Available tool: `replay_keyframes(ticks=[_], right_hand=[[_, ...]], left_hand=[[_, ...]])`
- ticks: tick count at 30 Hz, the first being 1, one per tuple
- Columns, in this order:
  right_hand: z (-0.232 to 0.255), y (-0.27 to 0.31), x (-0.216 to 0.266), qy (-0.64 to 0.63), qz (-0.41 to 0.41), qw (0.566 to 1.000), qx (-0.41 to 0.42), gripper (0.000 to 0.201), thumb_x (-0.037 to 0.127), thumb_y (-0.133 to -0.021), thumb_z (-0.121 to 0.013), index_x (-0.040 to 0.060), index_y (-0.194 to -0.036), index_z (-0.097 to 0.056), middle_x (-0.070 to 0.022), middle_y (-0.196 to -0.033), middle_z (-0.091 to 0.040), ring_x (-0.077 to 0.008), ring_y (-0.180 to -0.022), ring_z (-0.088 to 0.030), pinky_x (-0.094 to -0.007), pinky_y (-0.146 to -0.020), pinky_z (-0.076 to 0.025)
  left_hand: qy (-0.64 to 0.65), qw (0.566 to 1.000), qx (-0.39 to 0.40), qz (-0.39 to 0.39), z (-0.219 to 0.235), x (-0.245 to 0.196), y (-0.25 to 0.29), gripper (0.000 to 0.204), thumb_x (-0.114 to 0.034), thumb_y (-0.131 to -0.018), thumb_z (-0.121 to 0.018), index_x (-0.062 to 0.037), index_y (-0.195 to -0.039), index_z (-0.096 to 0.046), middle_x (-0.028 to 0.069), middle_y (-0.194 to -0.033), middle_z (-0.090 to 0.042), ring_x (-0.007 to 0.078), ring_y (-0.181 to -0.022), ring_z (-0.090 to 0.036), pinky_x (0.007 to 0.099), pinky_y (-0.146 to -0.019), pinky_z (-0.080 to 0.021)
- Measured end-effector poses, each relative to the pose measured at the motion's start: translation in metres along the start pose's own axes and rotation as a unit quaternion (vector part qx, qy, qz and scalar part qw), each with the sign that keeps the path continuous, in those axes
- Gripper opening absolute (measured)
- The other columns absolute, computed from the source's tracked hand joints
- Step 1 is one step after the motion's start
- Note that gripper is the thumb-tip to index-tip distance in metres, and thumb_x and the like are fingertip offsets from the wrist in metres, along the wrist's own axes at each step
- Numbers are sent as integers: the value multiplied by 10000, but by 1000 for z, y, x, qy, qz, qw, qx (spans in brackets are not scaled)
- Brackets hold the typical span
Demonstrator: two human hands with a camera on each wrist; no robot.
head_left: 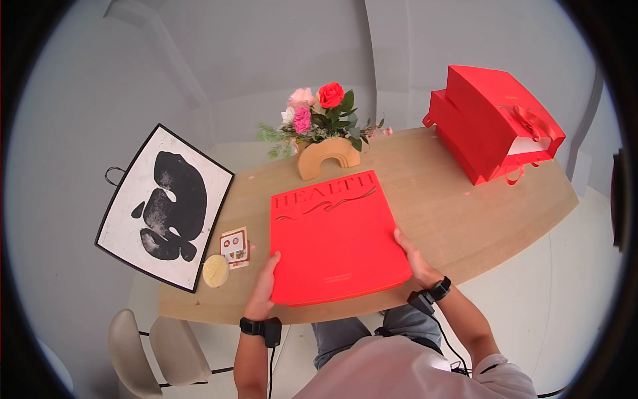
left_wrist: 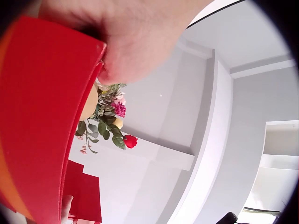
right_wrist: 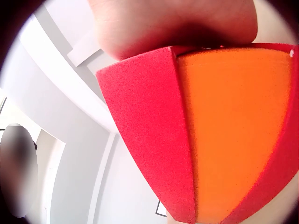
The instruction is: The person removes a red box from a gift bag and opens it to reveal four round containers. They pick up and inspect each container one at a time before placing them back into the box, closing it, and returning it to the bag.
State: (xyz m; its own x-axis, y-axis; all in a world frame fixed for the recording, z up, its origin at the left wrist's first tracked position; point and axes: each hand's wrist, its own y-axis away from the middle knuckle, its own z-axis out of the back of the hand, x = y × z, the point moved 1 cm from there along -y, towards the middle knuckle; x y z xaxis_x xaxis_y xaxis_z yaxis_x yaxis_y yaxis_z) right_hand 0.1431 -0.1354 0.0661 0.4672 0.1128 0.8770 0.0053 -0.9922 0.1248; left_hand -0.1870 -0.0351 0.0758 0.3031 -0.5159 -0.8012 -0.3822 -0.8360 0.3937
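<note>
Between both hands is a large flat red box (head_left: 339, 246), with the word HEALTH and a wavy line across the far part of its top. My left hand (head_left: 264, 286) grips its left side near the front corner. On the opposite side, my right hand (head_left: 420, 265) holds the box with the thumb along the upper edge; the fingers beneath are hidden. The right wrist view shows an orange band (right_wrist: 233, 130) set into the box's red side. In the left wrist view, the red side (left_wrist: 46, 107) fills the left part.
A red gift bag (head_left: 498, 126) with a ribbon bow lies at the table's far right. Flowers in an arch-shaped wooden vase (head_left: 325, 154) stand behind the box. Left are a framed black-and-white picture (head_left: 176, 206), small cards (head_left: 234, 247) and a round yellowish disc (head_left: 215, 270). Chairs (head_left: 176, 349) stand front left.
</note>
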Motion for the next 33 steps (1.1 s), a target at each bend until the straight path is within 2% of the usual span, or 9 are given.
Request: replay_keyframes(ticks=[4,7,10,11,13,19,25,27,33], right_hand=[[8,1,2,-46,-11,999,8,690,441,-1074,-398,109,-1620,-139,-119,-1641,-239,-236,-1490,-287,-377,-1202,-295],[14,3,4,-22,-11,1000,-12,689,453,-1067,-413,78,-1603,-198,-126,-1600,-337,-234,-1443,-386,-380,-1185,-345],[16,6,6,-27,-12,999,-25,686,444,-1063,-424,75,-1600,-208,-130,-1594,-348,-237,-1432,-405,-380,-1172,-365],[18,6,6,-28,-11,999,-25,686,444,-1063,-424,75,-1600,-208,-130,-1594,-348,-237,-1432,-405,-380,-1172,-365],[22,6,7,-62,-26,998,14,702,415,-1071,-411,120,-1627,-98,-116,-1653,-212,-241,-1501,-271,-383,-1210,-290],[27,8,7,-52,-46,997,-13,717,413,-1072,-420,114,-1627,-79,-115,-1655,-209,-237,-1506,-260,-386,-1210,-292],[38,7,9,-59,-18,998,3,694,430,-1074,-407,106,-1623,-133,-88,-1662,-215,-231,-1512,-255,-402,-1223,-261],[53,-4,2,-71,-2,997,24,688,431,-1072,-412,95,-1617,-161,-85,-1658,-232,-233,-1512,-259,-405,-1226,-252],[67,-13,2,-64,31,994,77,707,402,-1045,-495,47,-1595,-226,-101,-1634,-300,-238,-1505,-289,-404,-1227,-249]], left_hand=[[-5,1000,13,2,-10,2,4,469,-345,-1051,-538,-21,-1390,-510,78,-1321,-613,166,-1202,-598,320,-1013,-498],[-11,1000,26,0,-13,6,3,486,-348,-1063,-519,-27,-1424,-471,79,-1350,-589,166,-1221,-584,322,-1020,-495],[-17,999,39,-4,-9,13,-3,517,-349,-1070,-505,-34,-1469,-415,81,-1390,-552,167,-1247,-563,328,-1028,-493],[-22,999,46,-5,-10,14,-3,536,-353,-1071,-503,-38,-1488,-387,81,-1407,-534,166,-1260,-552,330,-1032,-491],[-28,998,54,-5,-11,13,-3,555,-356,-1071,-501,-43,-1507,-358,81,-1423,-517,165,-1272,-541,332,-1036,-490],[-32,996,77,6,-14,13,-4,573,-353,-1077,-489,-49,-1531,-319,74,-1468,-481,161,-1319,-501,336,-1061,-471],[-31,996,89,2,12,19,-13,598,-383,-1084,-454,-60,-1562,-298,58,-1545,-425,176,-1396,-430,366,-1152,-369],[44,987,155,-8,30,23,-30,594,-401,-1093,-408,-69,-1572,-293,66,-1575,-398,197,-1428,-399,378,-1189,-314],[41,992,114,-45,28,27,-64,587,-360,-1105,-366,-71,-1597,-229,82,-1627,-315,211,-1482,-318,377,-1223,-257]])
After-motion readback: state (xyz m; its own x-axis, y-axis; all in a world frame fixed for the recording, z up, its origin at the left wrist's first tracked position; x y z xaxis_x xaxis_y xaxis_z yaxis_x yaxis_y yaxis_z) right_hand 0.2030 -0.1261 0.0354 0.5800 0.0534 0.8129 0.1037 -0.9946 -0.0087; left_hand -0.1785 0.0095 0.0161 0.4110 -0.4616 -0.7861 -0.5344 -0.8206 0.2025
